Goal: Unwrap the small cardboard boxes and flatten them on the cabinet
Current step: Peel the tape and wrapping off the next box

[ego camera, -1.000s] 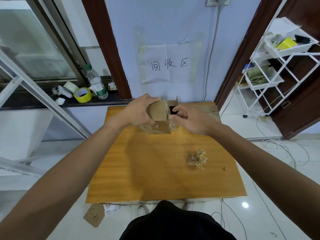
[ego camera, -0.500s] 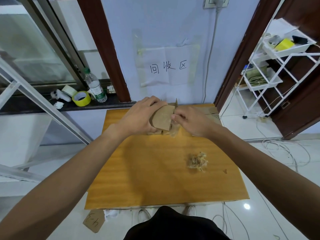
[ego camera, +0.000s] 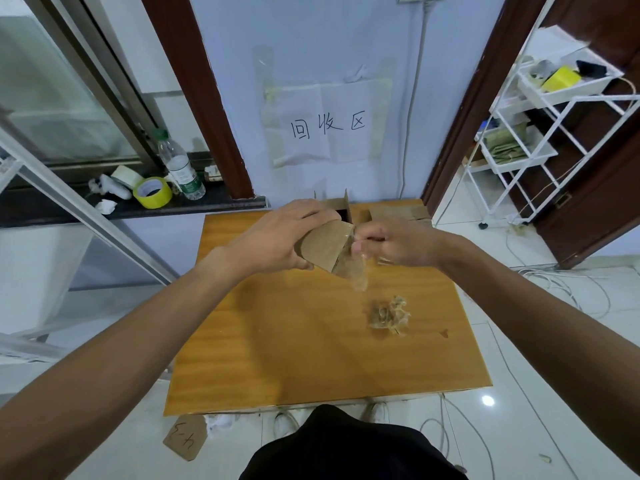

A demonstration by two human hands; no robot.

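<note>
Above the far half of the desk [ego camera: 294,348], the small cardboard box [ego camera: 323,247] is held tilted in the air, with the left hand [ego camera: 273,239] wrapped round it in a firm grip. The right hand [ego camera: 398,242], just beside it, pinches a clear tape strip [ego camera: 358,271] that hangs from the box's edge. The step in hand looks like stripping the wrapping; flattening is not yet done. The next move is probably to pull the strip free, drop it by the crumpled tape wad [ego camera: 388,315], then press the box flat.
</note>
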